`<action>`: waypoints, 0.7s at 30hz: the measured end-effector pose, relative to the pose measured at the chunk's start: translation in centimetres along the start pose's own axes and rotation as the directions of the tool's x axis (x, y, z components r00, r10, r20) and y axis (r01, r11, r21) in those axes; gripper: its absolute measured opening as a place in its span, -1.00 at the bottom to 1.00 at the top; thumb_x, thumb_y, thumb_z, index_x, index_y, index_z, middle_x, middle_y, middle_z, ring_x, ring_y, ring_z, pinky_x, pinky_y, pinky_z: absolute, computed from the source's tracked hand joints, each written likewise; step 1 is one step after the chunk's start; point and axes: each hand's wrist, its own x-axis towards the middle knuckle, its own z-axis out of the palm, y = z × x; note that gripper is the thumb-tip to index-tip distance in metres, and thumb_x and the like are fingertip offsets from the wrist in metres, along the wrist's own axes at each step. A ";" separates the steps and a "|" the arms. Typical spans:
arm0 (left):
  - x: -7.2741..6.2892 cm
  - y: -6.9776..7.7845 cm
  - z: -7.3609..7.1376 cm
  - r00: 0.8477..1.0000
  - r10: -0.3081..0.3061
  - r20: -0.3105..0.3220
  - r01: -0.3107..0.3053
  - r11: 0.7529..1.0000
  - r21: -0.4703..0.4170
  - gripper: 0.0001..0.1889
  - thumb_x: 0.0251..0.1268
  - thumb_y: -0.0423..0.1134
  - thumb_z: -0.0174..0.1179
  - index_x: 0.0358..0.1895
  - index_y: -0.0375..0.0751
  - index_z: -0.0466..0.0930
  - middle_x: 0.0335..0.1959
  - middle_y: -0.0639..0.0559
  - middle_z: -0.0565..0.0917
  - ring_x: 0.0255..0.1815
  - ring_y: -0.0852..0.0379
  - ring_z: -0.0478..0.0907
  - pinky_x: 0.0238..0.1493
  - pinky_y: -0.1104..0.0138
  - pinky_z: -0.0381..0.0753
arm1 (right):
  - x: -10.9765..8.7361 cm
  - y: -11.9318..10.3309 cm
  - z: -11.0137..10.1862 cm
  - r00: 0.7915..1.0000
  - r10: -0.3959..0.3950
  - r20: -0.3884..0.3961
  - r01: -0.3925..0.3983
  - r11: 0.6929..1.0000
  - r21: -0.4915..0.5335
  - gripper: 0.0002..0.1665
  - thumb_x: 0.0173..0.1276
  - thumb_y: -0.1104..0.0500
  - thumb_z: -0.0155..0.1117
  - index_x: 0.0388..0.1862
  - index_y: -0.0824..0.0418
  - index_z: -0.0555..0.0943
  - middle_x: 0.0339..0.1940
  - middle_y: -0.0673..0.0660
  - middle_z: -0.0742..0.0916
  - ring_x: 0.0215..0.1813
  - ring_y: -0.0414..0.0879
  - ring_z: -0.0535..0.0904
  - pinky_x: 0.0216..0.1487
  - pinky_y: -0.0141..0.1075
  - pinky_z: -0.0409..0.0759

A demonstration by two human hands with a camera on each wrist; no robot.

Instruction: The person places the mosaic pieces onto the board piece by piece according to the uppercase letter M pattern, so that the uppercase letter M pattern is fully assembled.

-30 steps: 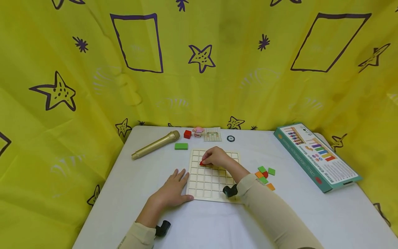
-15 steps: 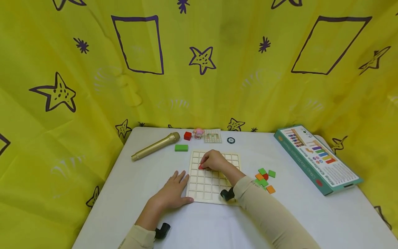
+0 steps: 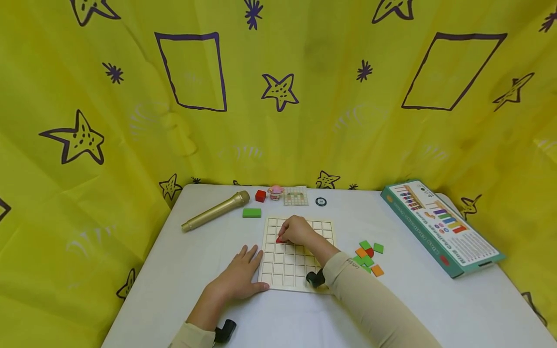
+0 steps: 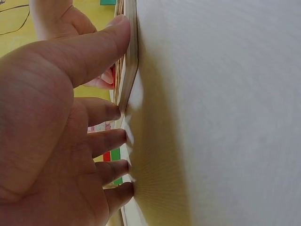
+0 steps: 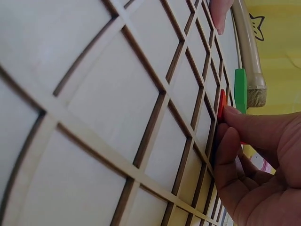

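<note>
A pale wooden grid board (image 3: 287, 270) lies on the white table (image 3: 183, 270). My right hand (image 3: 292, 232) is over the board's upper left part and pinches a small red tile (image 3: 279, 239) at a grid cell. In the right wrist view the red tile (image 5: 221, 106) stands on edge at the board (image 5: 94, 117), held between my fingertips (image 5: 235, 123). My left hand (image 3: 241, 275) lies flat on the table with its thumb against the board's left edge (image 4: 130, 61).
Several green, orange and red tiles (image 3: 367, 253) lie right of the board. A gold microphone (image 3: 215, 210), green block (image 3: 252, 212), red cube (image 3: 260, 195), pink figure (image 3: 276, 192), pattern card (image 3: 296, 195) and black disc (image 3: 321, 201) sit behind. A teal game box (image 3: 439, 226) lies far right.
My right hand has drawn the red tile a little nearer and to the left over the board. The left hand has stayed put. The head view tilted slightly.
</note>
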 end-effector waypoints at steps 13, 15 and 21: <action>0.0 0.2 -0.1 1.000 -0.003 0.008 0.003 1.000 0.000 -0.05 0.26 0.20 0.31 0.55 -0.30 0.18 0.59 -0.25 0.12 0.59 -0.34 -0.08 0.49 -0.16 0.09 | -0.3 0.4 0.1 0.999 -0.033 0.011 0.033 0.998 0.046 -0.95 0.25 0.28 0.47 -0.38 0.25 0.76 -0.50 -0.02 0.70 -0.47 -0.21 0.52 -0.43 -0.42 0.51; 0.0 0.2 -0.1 1.000 -0.005 0.010 0.005 1.000 0.000 -0.05 0.27 0.20 0.31 0.55 -0.30 0.18 0.59 -0.25 0.11 0.59 -0.34 -0.08 0.49 -0.16 0.08 | -0.4 0.5 0.1 0.999 -0.045 0.016 0.044 0.997 0.063 -0.98 0.26 0.30 0.44 -0.37 0.26 0.75 -0.50 -0.01 0.71 -0.47 -0.20 0.52 -0.43 -0.41 0.52; 0.0 0.3 0.0 1.000 -0.017 0.015 0.017 1.000 0.000 -0.04 0.25 0.22 0.31 0.56 -0.28 0.18 0.59 -0.23 0.11 0.60 -0.33 -0.09 0.49 -0.16 0.10 | -0.6 0.8 -0.4 0.998 -0.051 0.024 0.048 0.992 0.113 -0.95 0.26 0.28 0.44 -0.30 0.23 0.73 -0.44 0.01 0.70 -0.42 -0.16 0.54 -0.40 -0.38 0.54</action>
